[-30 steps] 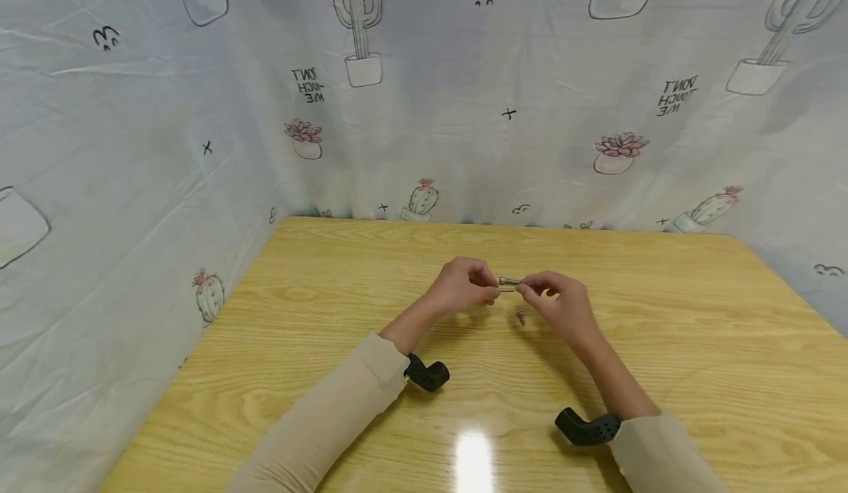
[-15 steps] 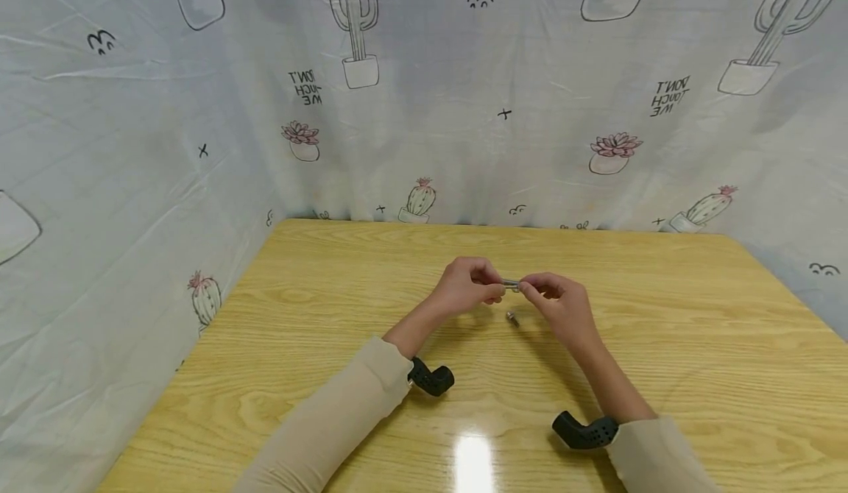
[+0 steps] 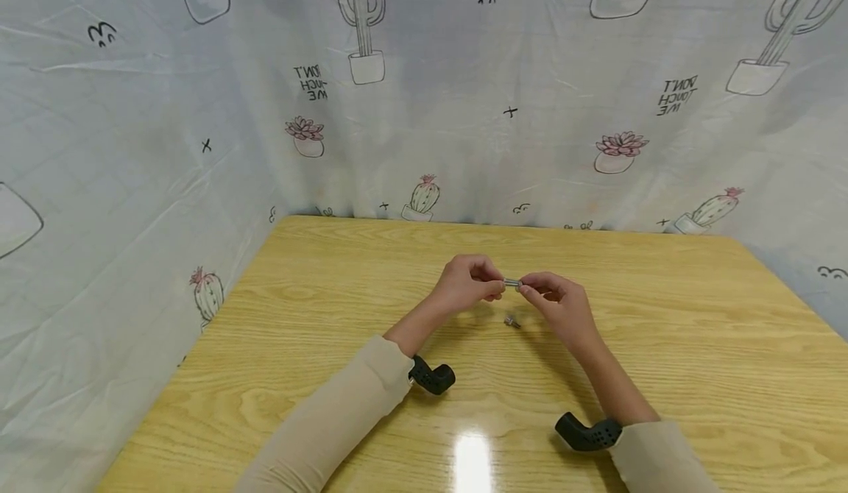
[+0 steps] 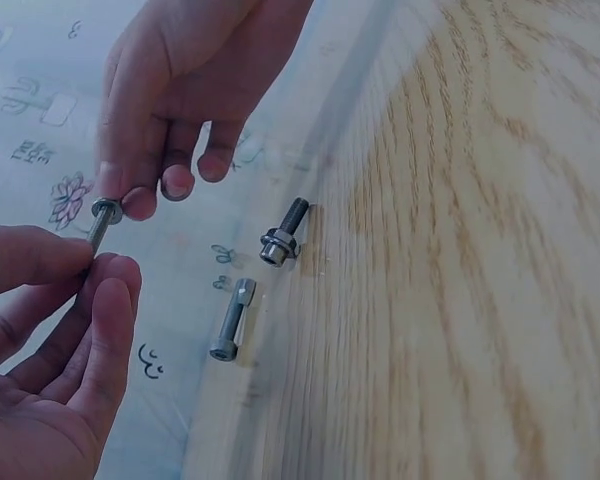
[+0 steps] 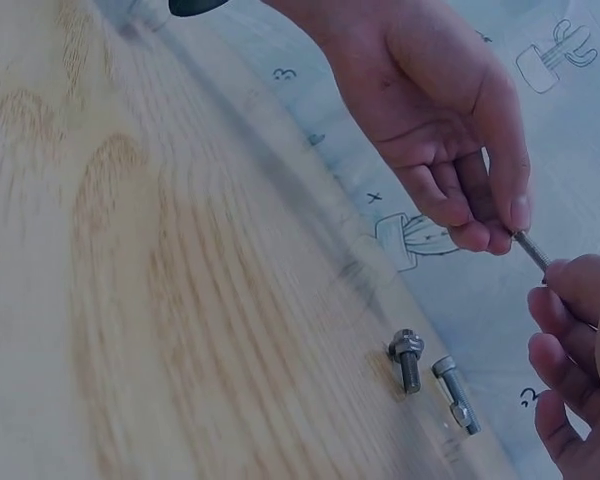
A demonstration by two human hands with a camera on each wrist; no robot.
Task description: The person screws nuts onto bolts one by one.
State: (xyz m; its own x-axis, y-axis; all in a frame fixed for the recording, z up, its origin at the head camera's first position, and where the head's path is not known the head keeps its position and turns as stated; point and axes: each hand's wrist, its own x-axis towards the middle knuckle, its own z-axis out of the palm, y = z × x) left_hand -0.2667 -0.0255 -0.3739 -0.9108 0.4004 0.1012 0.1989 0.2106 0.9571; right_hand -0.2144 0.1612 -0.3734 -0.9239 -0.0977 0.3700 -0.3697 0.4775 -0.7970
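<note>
My left hand (image 3: 465, 285) pinches the shaft of a thin metal bolt (image 4: 97, 236) between thumb and fingertips, its far end hidden in the fingers. Facing it, my right hand (image 3: 558, 303) has thumb and fingertips on a small nut (image 4: 106, 208) at the bolt's other end. Threads show on the bolt (image 5: 533, 252) between both hands in the right wrist view. Below the hands lies a thicker bolt with a nut and washer on it (image 4: 280, 238). Close beside that rests a longer socket-head bolt with a nut (image 4: 232, 322).
The light wood table (image 3: 371, 287) carries the two loose bolts near its middle. A pale curtain printed with cacti (image 3: 450, 110) hangs behind it and at the left. Each wrist bears a black camera mount (image 3: 433, 377).
The hands have come slightly closer together on the bolt, so less of it shows. The loose bolt under them has turned and shifted a little left.
</note>
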